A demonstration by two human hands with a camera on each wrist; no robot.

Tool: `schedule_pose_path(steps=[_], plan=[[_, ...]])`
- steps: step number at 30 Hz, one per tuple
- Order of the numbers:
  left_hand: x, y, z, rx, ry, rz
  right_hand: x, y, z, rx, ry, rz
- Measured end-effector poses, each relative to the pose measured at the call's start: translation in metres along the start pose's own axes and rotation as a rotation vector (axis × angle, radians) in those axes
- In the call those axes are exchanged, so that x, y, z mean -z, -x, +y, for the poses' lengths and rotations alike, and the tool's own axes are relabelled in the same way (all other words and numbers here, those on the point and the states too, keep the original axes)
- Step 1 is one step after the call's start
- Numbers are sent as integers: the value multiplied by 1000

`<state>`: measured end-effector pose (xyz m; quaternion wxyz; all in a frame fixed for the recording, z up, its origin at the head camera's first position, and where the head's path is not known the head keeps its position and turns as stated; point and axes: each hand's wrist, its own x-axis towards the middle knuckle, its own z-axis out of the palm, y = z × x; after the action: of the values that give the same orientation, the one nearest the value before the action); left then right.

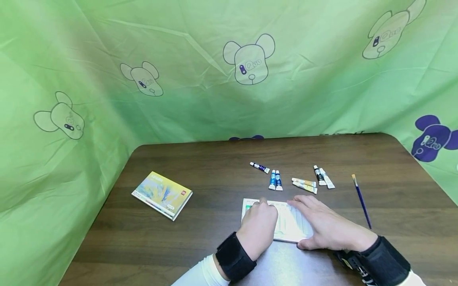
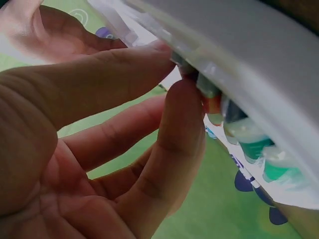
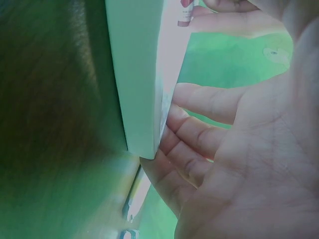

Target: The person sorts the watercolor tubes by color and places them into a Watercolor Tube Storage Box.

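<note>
A shallow white tray (image 1: 286,222) lies near the front of the table. My left hand (image 1: 259,224) reaches over its left part. In the left wrist view, the thumb and forefinger of that hand pinch the end of a small paint tube (image 2: 186,69), mostly hidden by the fingertips. Beside it several paint tubes (image 2: 254,144) stand in a row, green and red among them. My right hand (image 1: 327,222) holds the right end of the tray, thumb at the near corner and fingers along the far edge. A red-marked tube (image 3: 185,12) shows over the tray in the right wrist view.
Behind the tray lie dark blue (image 1: 260,167), blue (image 1: 275,180), yellowish (image 1: 304,185), black and white (image 1: 323,177) paint tubes. A blue-handled paintbrush (image 1: 362,202) is on the right. At the left sits a yellow-and-blue box (image 1: 162,194). A green curtain (image 1: 193,107) hangs around the table.
</note>
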<state>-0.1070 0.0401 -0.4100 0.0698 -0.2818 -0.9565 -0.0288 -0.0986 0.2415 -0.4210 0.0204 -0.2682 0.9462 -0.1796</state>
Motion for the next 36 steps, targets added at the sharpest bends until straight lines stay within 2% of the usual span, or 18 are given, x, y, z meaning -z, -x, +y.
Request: schedule_pose_path(steps=[5, 10, 14, 19, 23, 28, 36], plan=[[3, -2, -4, -18, 13, 18, 0, 0, 0, 8, 5, 7], [11, -11, -21, 11, 55, 33, 0, 0, 0, 12, 7, 2], [13, -26, -41, 67, 116, 3, 1, -1, -1, 3, -2, -17], [10, -51, -61, 127, 217, -55, 2, 0, -1, -14, -14, -32], [3, -71, -73, 173, 211, -62, 2, 1, -2, -19, -22, -38], [-3, -89, -76, 200, 208, -80, 1, 1, -1, -17, -16, -39], [-8, -109, -73, 221, 186, -160, 0, 2, 0, -31, -27, -48]])
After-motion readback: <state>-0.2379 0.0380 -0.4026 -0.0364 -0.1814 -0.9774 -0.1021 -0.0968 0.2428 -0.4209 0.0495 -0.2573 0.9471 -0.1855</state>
